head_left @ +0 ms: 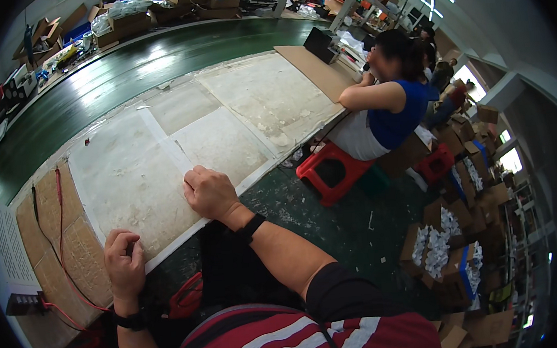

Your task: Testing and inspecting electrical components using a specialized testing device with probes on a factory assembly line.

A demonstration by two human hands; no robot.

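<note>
My left hand [125, 263] is at the near edge of the worktable [120, 160], beside the brown board. Its fingers curl loosely towards the thumb, and nothing shows between them. Farther right, my right hand [211, 192] rests as a fist on the pale sheets that cover the table; nothing sticks out of it, though its palm side is hidden. Left of my left hand, a red test lead [59, 191] and a black test lead [36, 205] with probe tips lie across the brown board [74, 239].
A dark terminal block [26, 303] with red wire sits beside a white printed panel [3, 251] at the left. Behind the table runs a green conveyor belt [120, 72]. A co-worker [394, 99] sits on a red stool [331, 173] at the right. Cartons [452, 258] stand on the floor.
</note>
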